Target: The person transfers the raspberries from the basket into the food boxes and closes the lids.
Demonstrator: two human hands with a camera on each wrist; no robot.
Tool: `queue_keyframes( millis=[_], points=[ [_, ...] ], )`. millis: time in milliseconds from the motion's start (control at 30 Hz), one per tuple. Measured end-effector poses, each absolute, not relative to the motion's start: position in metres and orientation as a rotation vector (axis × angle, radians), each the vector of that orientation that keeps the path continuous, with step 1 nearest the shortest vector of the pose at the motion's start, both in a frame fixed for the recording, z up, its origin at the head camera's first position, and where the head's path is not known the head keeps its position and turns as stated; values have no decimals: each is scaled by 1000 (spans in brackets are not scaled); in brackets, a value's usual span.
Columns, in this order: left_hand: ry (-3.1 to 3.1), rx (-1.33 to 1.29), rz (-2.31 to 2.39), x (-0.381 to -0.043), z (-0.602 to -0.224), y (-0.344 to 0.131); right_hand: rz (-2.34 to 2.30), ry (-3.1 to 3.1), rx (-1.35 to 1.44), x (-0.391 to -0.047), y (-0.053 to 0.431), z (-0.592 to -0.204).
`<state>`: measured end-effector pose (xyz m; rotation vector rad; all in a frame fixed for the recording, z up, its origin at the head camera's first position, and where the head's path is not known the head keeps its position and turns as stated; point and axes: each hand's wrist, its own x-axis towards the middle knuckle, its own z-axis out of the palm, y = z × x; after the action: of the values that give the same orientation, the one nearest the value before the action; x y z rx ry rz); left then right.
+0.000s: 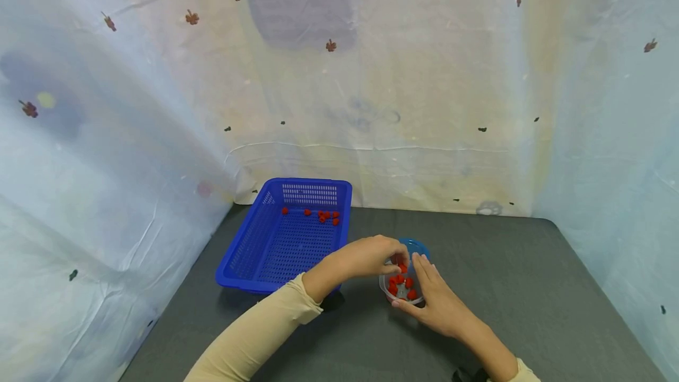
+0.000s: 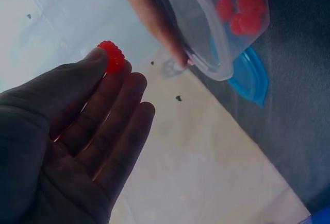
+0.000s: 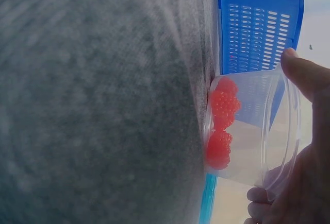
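Note:
My left hand (image 1: 371, 256) is over the mouth of a clear plastic tub (image 3: 247, 147). Between its thumb and index finger it pinches a red raspberry (image 2: 112, 56); the other fingers extend loosely. On the tub's right side my right hand (image 1: 442, 302) holds the rim, thumb on the near edge and fingers round the far side. Several raspberries (image 3: 220, 149) lie on the bottom of the tub, which stands upright on the table. A blue lid (image 1: 416, 246) lies just behind the tub, partly hidden by it and the hands.
Left of the tub, a blue slotted basket (image 1: 228, 274) sits on the dark grey table (image 1: 509, 287). Several raspberries (image 1: 322, 218) are scattered toward its far end. A patterned sheet (image 1: 403, 99) hangs behind the table and along its sides.

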<state>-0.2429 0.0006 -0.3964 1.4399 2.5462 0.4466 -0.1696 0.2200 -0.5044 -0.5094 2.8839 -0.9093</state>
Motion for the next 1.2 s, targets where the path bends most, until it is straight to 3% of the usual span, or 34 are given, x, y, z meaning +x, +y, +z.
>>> queue_keyframes(
  millis=[467,1200],
  points=[
    [2552,1420,431,-246,-407,2,-912,2900,-535,-169,220,-505],
    [2586,1295,787,-269,-362,-39,-879,2919,-488,-170,219,-508]
  ],
)
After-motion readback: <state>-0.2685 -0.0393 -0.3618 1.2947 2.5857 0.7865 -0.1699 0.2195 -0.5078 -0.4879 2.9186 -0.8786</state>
